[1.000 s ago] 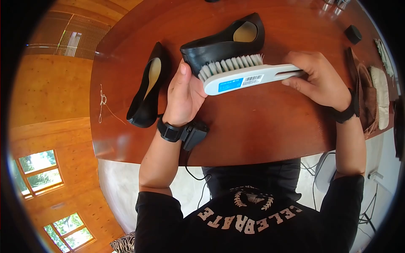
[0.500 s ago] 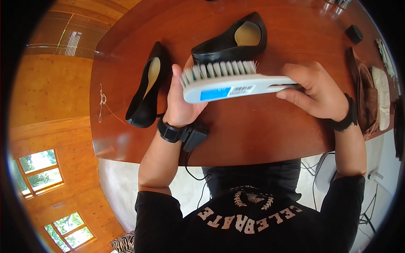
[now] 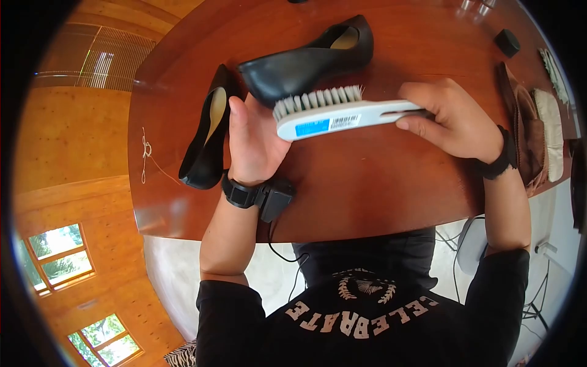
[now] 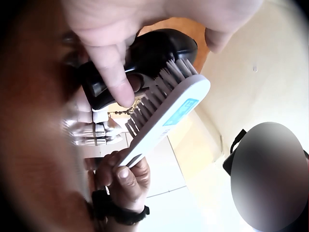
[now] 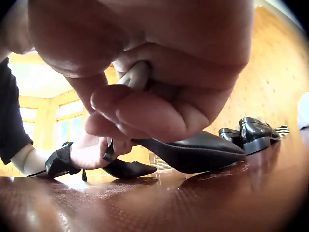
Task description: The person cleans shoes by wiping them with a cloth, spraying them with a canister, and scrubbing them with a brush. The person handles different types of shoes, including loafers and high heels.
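Observation:
My left hand (image 3: 257,147) holds a black high-heeled pump (image 3: 287,73) near its heel, the thumb standing upright and the other fingers partly hidden by the shoe. In the left wrist view, a finger lies along the pump (image 4: 166,43). My right hand (image 3: 455,116) grips the slotted handle of a pale grey scrub brush (image 3: 348,116) with a blue label. Its bristles (image 3: 318,100) face the side of the pump and lie close to it. A second black pump (image 3: 194,153) rests on the table left of my left hand.
On the right of the wooden table (image 3: 391,189) lie a brown item (image 3: 532,134), a cream pad (image 3: 550,140) and a small black block (image 3: 507,42). A thin string (image 3: 145,153) is at the left. Black shiny shoes (image 5: 255,135) stand further off in the right wrist view.
The brush swung left and down over my left palm, then back up a little to the right. The held pump shifted right, then left, and now tilts with more of its side showing.

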Available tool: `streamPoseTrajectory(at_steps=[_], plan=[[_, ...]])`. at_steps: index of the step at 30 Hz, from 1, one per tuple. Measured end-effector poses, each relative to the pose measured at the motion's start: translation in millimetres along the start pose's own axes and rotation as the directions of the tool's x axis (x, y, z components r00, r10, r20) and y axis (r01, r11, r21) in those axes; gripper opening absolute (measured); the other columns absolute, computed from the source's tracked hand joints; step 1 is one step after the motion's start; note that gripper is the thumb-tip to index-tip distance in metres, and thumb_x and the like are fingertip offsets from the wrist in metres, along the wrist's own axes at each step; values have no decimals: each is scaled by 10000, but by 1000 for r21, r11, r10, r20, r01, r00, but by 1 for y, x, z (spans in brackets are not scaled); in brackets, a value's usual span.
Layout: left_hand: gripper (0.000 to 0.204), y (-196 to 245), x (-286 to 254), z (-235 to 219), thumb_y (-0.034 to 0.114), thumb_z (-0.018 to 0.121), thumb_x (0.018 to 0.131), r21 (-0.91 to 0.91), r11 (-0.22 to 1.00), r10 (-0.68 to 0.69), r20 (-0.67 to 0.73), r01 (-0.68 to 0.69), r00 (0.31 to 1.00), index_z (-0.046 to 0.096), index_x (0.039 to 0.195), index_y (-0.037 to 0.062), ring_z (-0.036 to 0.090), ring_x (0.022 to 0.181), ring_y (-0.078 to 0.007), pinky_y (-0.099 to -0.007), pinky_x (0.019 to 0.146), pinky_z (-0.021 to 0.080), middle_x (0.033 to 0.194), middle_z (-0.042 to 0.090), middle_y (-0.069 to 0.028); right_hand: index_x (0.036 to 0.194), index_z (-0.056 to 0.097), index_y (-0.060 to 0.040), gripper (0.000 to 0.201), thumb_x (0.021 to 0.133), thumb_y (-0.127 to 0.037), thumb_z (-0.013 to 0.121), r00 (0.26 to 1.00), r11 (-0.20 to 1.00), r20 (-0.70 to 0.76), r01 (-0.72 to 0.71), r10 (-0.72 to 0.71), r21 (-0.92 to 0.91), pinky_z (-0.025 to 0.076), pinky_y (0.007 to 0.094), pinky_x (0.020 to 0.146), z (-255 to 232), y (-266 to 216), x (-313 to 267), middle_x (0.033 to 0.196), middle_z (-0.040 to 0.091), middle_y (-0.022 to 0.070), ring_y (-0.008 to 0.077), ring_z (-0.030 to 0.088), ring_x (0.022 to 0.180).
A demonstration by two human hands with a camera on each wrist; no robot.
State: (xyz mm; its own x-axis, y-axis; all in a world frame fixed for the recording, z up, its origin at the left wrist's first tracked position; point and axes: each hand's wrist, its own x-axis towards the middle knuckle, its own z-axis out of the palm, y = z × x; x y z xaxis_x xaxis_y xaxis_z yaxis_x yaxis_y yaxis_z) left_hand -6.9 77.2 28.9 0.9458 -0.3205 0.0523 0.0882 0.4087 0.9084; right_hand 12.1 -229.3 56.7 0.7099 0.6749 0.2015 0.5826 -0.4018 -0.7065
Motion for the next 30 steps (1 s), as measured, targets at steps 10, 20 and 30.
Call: streamPoseTrajectory(at_steps=[10,20,30], plan=[[689,-1,12,-25,541,453,1047,-375,925,-50,39,61,998,436,1434,-28,607,1235,-384,-391,956,603,1307,608,-224,935,611,14,151,938,-122,675,977,977,-114,-164,180,135,416,336,579,1,17,-1,679,536,101,201,500,594],[678,1,12,-25,545,419,1048,-437,896,-103,-43,74,994,512,1354,-53,631,1194,-404,-378,915,610,1146,665,-188,1023,660,13,244,926,-208,693,896,896,-140,-387,421,219,429,267,605,-10,20,0,697,560,15,95,531,639],[675,1,11,-24,552,432,1043,-466,882,-125,-83,72,989,526,1341,-45,634,1187,-404,-372,910,613,1140,668,-189,1003,628,60,285,868,-162,744,926,950,-225,-271,301,155,461,310,710,-8,21,-1,791,570,65,132,530,743]])
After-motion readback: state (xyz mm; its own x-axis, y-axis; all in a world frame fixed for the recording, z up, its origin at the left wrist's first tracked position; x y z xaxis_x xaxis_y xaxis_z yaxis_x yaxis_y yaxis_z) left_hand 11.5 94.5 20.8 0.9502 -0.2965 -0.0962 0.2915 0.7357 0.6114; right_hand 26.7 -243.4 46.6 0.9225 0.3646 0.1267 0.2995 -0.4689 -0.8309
